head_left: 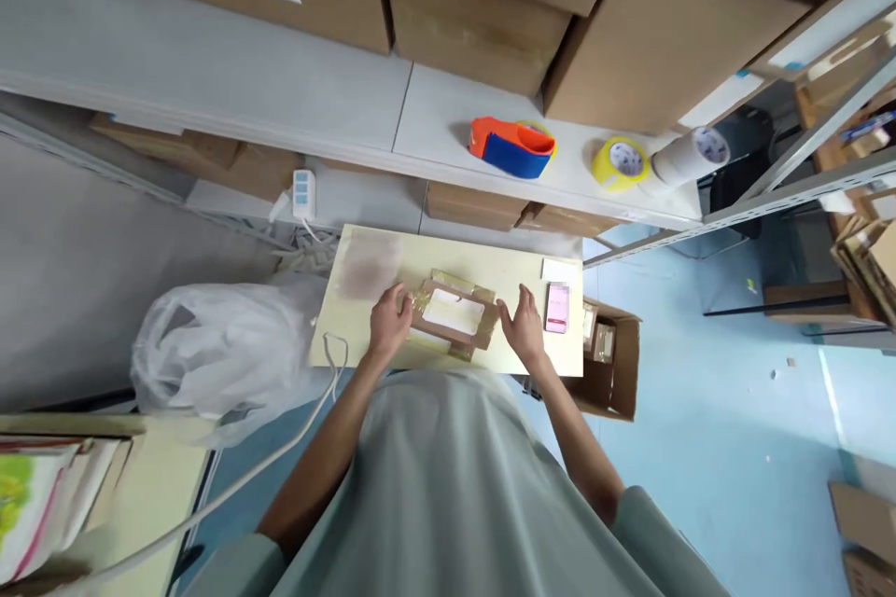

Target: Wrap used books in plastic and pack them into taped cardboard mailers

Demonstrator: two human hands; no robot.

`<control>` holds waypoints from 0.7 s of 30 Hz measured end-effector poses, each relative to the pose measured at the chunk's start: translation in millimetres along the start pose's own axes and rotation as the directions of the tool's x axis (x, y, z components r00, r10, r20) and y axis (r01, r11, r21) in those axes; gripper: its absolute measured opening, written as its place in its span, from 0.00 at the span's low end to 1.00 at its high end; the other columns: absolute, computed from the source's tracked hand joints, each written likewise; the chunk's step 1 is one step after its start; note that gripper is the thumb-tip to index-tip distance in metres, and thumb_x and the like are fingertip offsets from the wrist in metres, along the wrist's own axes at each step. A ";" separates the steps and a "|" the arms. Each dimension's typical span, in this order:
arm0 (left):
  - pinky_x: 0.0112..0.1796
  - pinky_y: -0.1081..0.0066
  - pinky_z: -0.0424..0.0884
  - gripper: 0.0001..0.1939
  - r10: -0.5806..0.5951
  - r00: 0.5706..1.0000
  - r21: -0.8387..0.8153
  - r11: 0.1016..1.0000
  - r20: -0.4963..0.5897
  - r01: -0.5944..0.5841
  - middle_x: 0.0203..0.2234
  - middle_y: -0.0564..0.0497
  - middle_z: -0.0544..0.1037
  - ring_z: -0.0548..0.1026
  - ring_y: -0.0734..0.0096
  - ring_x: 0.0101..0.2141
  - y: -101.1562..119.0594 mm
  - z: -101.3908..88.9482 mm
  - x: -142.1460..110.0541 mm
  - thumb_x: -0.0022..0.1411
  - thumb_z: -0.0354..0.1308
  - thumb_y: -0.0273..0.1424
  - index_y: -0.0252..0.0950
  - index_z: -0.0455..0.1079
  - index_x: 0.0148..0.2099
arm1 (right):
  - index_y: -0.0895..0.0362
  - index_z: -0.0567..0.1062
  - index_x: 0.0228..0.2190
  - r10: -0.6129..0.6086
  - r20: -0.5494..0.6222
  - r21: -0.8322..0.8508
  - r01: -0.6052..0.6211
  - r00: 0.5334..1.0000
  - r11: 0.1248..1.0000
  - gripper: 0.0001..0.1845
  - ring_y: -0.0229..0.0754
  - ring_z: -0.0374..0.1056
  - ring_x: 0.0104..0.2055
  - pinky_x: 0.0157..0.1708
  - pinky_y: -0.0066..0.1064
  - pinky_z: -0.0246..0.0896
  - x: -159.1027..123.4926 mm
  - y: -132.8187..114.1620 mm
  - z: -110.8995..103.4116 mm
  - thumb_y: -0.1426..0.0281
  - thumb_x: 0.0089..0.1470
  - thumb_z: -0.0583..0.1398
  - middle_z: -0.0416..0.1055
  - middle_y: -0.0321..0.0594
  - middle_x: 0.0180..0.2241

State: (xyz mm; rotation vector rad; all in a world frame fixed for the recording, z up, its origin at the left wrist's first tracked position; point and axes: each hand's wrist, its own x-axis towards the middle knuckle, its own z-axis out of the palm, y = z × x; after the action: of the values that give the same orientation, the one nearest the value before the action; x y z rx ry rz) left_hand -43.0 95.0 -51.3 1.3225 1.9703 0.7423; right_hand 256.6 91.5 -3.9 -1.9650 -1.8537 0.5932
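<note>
A small flat cardboard box (448, 312) lies on the pale yellow tabletop (511, 263), a white label on its upper face. Strips of clear yellowish tape stick out around its edges. At the box's left end is my left hand (390, 322), thumb and fingers apart, close to the taped edge; whether it touches the tape I cannot tell. My right hand (524, 326) is beside the right end, its fingers spread and nothing held. To the right of that hand lies a phone (557, 308) with a lit screen, below a white card (558, 270).
On the grey shelf (294, 65) ahead stand a tape dispenser (514, 147), a yellow tape roll (620, 163), white rolls (692, 157) and large cartons (469, 19). An open carton (623, 373) sits right of the table. Left are a plastic bag (224, 354), a cable (280, 448) and a power strip (303, 196).
</note>
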 end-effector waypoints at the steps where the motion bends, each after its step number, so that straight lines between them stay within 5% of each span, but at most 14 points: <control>1: 0.64 0.55 0.76 0.22 -0.017 1.000 0.018 1.000 0.024 0.017 0.59 0.38 0.85 0.82 0.49 0.60 -6.4 4.1 -4.0 0.75 0.54 0.38 0.37 0.78 0.63 | 0.65 0.64 0.70 0.081 0.067 0.022 -0.083 0.994 0.996 0.37 0.65 0.76 0.66 0.62 0.58 0.75 -18.3 8.5 10.4 0.50 0.77 0.52 0.73 0.71 0.66; 7: 0.56 0.59 0.77 0.22 -0.069 0.974 0.199 0.980 0.215 0.026 0.54 0.36 0.87 0.84 0.46 0.56 -7.5 20.5 -18.3 0.75 0.56 0.43 0.36 0.77 0.61 | 0.55 0.73 0.61 0.292 0.300 0.117 -0.338 0.908 0.934 0.28 0.59 0.84 0.52 0.49 0.43 0.76 -64.8 9.4 42.3 0.48 0.77 0.51 0.85 0.53 0.50; 15: 0.43 0.60 0.76 0.26 -0.173 0.948 0.392 0.918 0.269 0.056 0.40 0.34 0.87 0.85 0.39 0.46 -0.2 36.7 -13.5 0.70 0.62 0.57 0.38 0.78 0.44 | 0.61 0.65 0.69 0.440 0.243 0.000 -0.454 0.864 0.891 0.44 0.66 0.81 0.55 0.49 0.43 0.72 -38.4 -8.2 52.4 0.41 0.70 0.59 0.83 0.62 0.53; 18: 0.41 0.63 0.73 0.23 -0.123 0.956 0.340 0.940 0.266 0.026 0.36 0.37 0.86 0.85 0.45 0.44 -3.3 36.7 -6.3 0.72 0.59 0.54 0.40 0.75 0.37 | 0.59 0.68 0.66 0.429 0.203 0.028 -0.443 0.880 0.896 0.40 0.64 0.81 0.51 0.45 0.41 0.71 -30.4 -1.2 54.9 0.41 0.69 0.59 0.84 0.59 0.48; 21: 0.40 0.67 0.70 0.21 -0.080 0.958 0.237 0.971 0.275 0.013 0.32 0.42 0.84 0.83 0.52 0.41 -7.8 32.0 0.4 0.74 0.56 0.48 0.42 0.70 0.31 | 0.54 0.74 0.51 0.388 0.192 0.079 -0.409 0.901 0.909 0.28 0.56 0.79 0.38 0.37 0.36 0.65 -24.9 10.0 56.4 0.43 0.71 0.56 0.81 0.47 0.35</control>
State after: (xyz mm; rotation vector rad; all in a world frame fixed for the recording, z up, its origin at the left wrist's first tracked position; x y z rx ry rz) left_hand -23.0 96.0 -77.5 1.4230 1.8878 0.2825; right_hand 233.4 65.1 -55.5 -2.2901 -1.4638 0.9983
